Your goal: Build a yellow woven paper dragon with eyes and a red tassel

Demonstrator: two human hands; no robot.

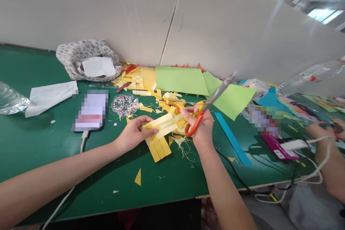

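My left hand [136, 131] pinches a piece of woven yellow paper strips [159, 147], its thumb lying on top of the paper. Pale yellow strips cross over deeper yellow ones in it. A pair of scissors [194, 124] with orange and yellow handles is in my right hand [203, 129], blades pointing up and away to the right, apart from the paper. Yellow paper scraps [175, 104] lie heaped just beyond both hands. A loose yellow triangle [138, 177] rests on the green table [107, 194] nearer to me.
A charging phone [91, 109] and a round clear case of small beads [124, 104] lie left. Green paper sheets [180, 81] and a patterned pouch [86, 57] are along the wall. On the right are a blue strip [233, 140], a magenta power strip [279, 147] and another person's hands [323, 133].
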